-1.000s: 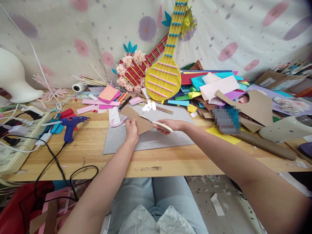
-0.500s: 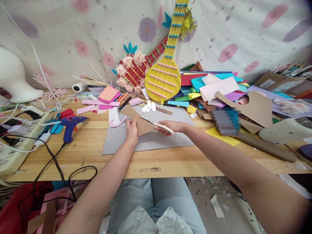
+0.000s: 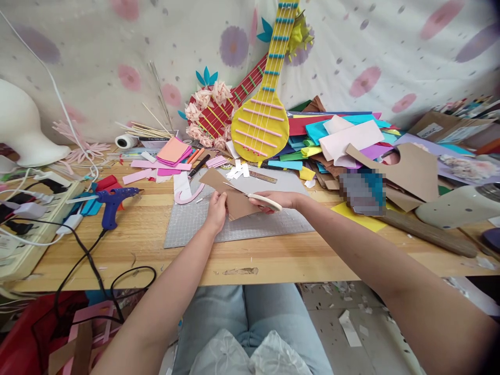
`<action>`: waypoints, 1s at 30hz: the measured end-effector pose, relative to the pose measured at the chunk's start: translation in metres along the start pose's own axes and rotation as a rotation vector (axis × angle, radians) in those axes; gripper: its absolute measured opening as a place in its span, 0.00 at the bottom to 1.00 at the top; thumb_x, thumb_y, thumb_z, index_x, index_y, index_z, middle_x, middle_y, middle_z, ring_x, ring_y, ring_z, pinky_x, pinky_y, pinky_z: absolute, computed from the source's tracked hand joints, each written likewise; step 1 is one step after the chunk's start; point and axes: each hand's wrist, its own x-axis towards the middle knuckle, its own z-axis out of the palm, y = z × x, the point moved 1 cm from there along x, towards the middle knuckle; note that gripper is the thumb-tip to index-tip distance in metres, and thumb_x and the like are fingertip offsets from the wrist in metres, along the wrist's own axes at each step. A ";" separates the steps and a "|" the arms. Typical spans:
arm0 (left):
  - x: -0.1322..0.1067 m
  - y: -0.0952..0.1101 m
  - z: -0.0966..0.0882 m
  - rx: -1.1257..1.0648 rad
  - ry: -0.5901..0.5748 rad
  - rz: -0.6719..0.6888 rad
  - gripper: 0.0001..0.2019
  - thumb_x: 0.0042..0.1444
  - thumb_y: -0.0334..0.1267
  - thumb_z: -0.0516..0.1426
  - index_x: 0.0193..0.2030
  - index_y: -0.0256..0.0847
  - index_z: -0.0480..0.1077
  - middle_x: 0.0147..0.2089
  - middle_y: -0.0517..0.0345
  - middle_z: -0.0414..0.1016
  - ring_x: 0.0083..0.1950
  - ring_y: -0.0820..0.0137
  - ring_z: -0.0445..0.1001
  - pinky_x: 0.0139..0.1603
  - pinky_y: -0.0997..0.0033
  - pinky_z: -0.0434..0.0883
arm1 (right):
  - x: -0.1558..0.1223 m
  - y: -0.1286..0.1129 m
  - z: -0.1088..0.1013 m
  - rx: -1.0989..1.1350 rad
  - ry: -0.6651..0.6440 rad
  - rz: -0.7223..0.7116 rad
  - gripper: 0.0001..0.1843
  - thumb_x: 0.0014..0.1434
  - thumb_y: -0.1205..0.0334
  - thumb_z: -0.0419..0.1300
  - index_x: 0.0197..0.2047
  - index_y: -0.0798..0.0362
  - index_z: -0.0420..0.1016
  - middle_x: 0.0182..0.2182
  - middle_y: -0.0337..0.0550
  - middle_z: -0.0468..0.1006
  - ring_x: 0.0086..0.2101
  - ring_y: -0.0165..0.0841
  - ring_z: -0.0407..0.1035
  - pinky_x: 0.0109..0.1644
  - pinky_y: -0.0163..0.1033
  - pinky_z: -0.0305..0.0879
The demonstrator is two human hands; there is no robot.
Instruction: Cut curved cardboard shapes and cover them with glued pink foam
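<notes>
A piece of brown cardboard [image 3: 238,204] is pinched at its left edge by my left hand [image 3: 217,210]. My right hand [image 3: 278,200] grips a pair of scissors with cream handles [image 3: 266,202], its blades pointing left across the cardboard. Both hands are over a grey cutting mat [image 3: 187,229] on the wooden table. Just left of the cardboard lies a white and pink curved paper piece [image 3: 187,194]. Small white paper strips [image 3: 238,170] and a metal ruler [image 3: 263,177] lie behind the hands.
A blue glue gun [image 3: 111,203] stands at left beside a power strip [image 3: 42,229]. Behind the mat, a yellow craft lute [image 3: 261,127] and a red one [image 3: 219,117] lean on the curtain. Coloured sheets [image 3: 351,135] and a light-coloured bottle [image 3: 457,208] are at right.
Both hands have shifted slightly to the right with the cardboard and the scissors. The cardboard has turned a little, with more of its lower part showing between the hands.
</notes>
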 end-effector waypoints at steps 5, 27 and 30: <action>0.000 0.002 0.001 -0.037 0.005 -0.006 0.04 0.50 0.35 0.55 0.30 0.41 0.62 0.28 0.61 0.69 0.33 0.70 0.71 0.35 0.71 0.67 | 0.001 0.000 0.003 0.082 0.031 0.023 0.24 0.49 0.43 0.61 0.35 0.53 0.60 0.19 0.28 0.52 0.18 0.20 0.47 0.20 0.29 0.45; 0.000 0.003 0.002 -0.106 -0.035 -0.019 0.05 0.48 0.36 0.56 0.32 0.41 0.63 0.31 0.61 0.74 0.39 0.69 0.74 0.44 0.68 0.68 | 0.008 0.016 -0.002 0.001 0.075 -0.006 0.25 0.48 0.39 0.59 0.30 0.53 0.57 0.21 0.30 0.55 0.19 0.20 0.52 0.20 0.29 0.48; 0.002 0.000 0.001 -0.095 0.000 0.022 0.05 0.51 0.38 0.55 0.34 0.40 0.64 0.33 0.59 0.74 0.39 0.70 0.73 0.42 0.70 0.68 | 0.008 0.014 -0.002 0.003 0.068 -0.010 0.25 0.48 0.40 0.59 0.30 0.53 0.57 0.21 0.30 0.55 0.19 0.20 0.52 0.20 0.29 0.49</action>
